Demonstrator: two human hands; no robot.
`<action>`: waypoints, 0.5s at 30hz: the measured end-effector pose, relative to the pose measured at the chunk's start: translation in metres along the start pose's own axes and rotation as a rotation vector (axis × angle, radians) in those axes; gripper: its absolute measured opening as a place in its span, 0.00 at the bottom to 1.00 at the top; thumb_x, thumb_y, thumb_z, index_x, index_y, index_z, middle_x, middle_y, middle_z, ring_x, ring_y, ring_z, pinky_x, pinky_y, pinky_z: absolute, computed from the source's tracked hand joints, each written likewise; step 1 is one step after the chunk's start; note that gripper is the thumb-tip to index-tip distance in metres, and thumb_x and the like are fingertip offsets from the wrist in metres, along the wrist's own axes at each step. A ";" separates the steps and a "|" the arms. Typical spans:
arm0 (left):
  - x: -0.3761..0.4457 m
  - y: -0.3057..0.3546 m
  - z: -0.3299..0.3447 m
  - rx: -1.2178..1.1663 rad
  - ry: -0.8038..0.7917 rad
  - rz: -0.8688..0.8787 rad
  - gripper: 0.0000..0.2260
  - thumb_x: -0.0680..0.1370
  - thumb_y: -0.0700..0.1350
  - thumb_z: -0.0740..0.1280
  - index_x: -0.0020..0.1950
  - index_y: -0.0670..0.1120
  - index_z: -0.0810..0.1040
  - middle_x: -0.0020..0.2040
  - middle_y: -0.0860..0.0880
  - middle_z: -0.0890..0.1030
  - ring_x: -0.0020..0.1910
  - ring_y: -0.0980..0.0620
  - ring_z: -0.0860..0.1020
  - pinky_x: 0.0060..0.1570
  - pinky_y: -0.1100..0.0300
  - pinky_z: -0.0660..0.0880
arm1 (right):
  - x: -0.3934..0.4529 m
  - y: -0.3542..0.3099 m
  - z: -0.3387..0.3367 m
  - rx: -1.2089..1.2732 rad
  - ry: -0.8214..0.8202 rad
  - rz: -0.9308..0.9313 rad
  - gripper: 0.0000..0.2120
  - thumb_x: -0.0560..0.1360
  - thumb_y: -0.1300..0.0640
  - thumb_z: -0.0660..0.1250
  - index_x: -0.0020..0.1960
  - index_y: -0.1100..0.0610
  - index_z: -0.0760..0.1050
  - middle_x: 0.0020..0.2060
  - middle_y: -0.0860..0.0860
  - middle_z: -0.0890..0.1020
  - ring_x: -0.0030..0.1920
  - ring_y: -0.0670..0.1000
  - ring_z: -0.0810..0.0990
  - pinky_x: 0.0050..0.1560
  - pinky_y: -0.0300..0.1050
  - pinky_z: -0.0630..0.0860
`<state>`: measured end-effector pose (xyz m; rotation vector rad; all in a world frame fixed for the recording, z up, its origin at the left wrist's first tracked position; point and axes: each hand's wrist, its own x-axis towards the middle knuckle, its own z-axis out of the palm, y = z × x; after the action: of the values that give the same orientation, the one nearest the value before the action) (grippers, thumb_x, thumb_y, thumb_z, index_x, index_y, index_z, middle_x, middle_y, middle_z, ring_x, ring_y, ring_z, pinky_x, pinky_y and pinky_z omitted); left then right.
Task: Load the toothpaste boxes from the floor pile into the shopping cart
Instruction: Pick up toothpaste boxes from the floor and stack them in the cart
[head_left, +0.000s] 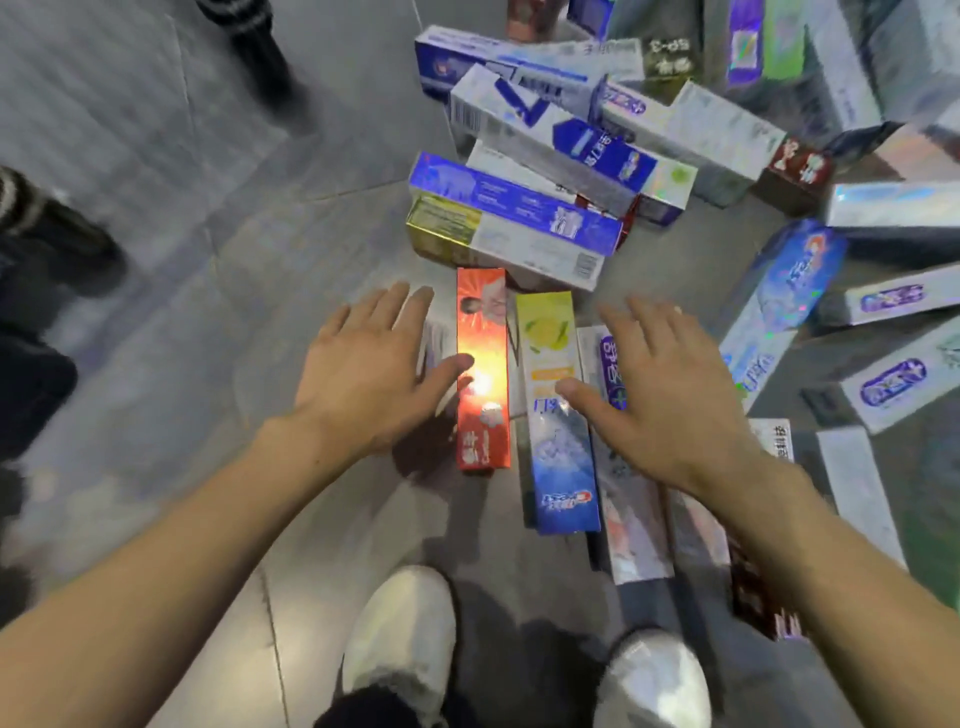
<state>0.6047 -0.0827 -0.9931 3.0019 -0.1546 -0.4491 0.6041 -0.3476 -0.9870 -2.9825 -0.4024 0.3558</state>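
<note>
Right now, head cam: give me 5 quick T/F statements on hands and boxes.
1. Both hands are open, fingers spread. True: the left hand and right hand hold nothing.
2. The red box stands upright on its end. False: it lies flat on the floor.
3. The yellow-blue box lies beside the red box, between the two hands. True.
4. A shopping cart is in view. False: none shows, only boxes, floor and shoes.
5. The right hand has a grip on a purple box. False: its fingers are straight over that box; no grip shows.
</note>
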 end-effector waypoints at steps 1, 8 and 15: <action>0.004 -0.001 0.002 -0.004 -0.001 -0.012 0.41 0.75 0.72 0.48 0.76 0.44 0.67 0.75 0.41 0.71 0.73 0.40 0.71 0.70 0.44 0.67 | 0.001 0.002 0.003 -0.003 -0.005 0.007 0.41 0.76 0.29 0.53 0.74 0.61 0.68 0.70 0.63 0.72 0.69 0.65 0.71 0.70 0.61 0.67; 0.015 0.016 -0.001 0.008 -0.085 -0.060 0.44 0.71 0.75 0.45 0.73 0.45 0.69 0.71 0.45 0.74 0.68 0.42 0.74 0.66 0.47 0.70 | -0.009 0.013 0.010 0.041 -0.016 0.067 0.42 0.75 0.27 0.49 0.73 0.59 0.69 0.71 0.61 0.73 0.72 0.65 0.68 0.73 0.60 0.64; 0.020 0.049 0.028 -0.109 -0.149 -0.232 0.33 0.78 0.70 0.58 0.68 0.44 0.70 0.66 0.42 0.74 0.64 0.40 0.74 0.60 0.46 0.72 | -0.018 0.004 0.018 0.065 -0.039 0.079 0.45 0.74 0.26 0.45 0.77 0.58 0.65 0.76 0.61 0.66 0.77 0.64 0.62 0.76 0.60 0.60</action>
<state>0.6110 -0.1361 -1.0193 2.8886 0.2031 -0.6804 0.5843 -0.3551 -1.0012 -2.9376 -0.2721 0.4275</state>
